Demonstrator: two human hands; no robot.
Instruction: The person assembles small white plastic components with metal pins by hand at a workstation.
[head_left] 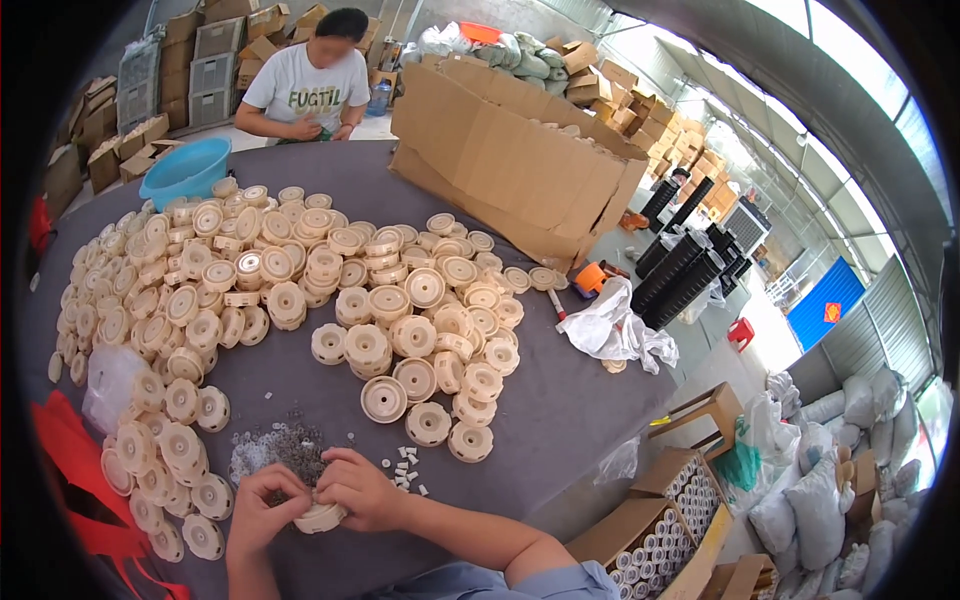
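Observation:
Near the table's front edge, my left hand (264,508) and my right hand (362,490) are closed around one cream round plastic part (321,518). Thumbs and fingertips of both hands meet at its upper side; whether a smaller piece is between them is hidden. Just beyond my hands lies a pile of small grey and clear pieces (280,450). Several small white plastic pieces (405,470) are scattered to the right of my right hand. Stacks of similar cream round parts (180,450) stand to the left of my left hand.
A large heap of cream round parts (270,265) spreads over the dark table (560,440). Behind it are a blue basin (187,170), a big cardboard box (500,150) and another person (310,85). White plastic (615,325) lies at the right edge; filled cartons (650,550) stand at lower right.

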